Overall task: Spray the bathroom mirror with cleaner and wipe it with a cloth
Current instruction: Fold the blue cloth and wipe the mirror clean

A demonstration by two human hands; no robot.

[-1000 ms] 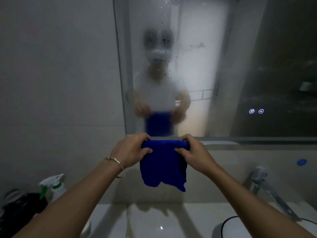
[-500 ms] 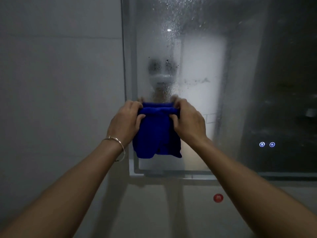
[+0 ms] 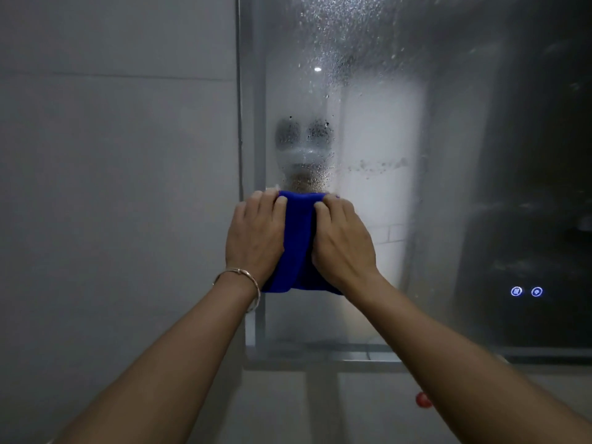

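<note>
The left hand and the right hand are lying side by side on a folded blue cloth, fingertips bent over its upper fold and gripping it. The palms seem to be pressing it flat against the bathroom mirror. The thumbs are hidden behind the hands. A thin bracelet is sitting on the left wrist.

The cloth is resting low on the left part of the glass, just beside the mirror's left frame. Wiping appears to be just starting, since a film of cleaner droplets is covering the glass above and to the right. To do this well, the person is probably best off pressing evenly with both palms and working in overlapping passes from the frame edge outward, refolding once the cloth is soaked so it is not smearing.

Grey wall tiles are bordering the mirror on the left. Two lit touch buttons are glowing at the lower right of the glass and could be triggered by a wet pass. A small red dot is showing on the wall below the mirror's bottom ledge. No spray bottle is in view.
</note>
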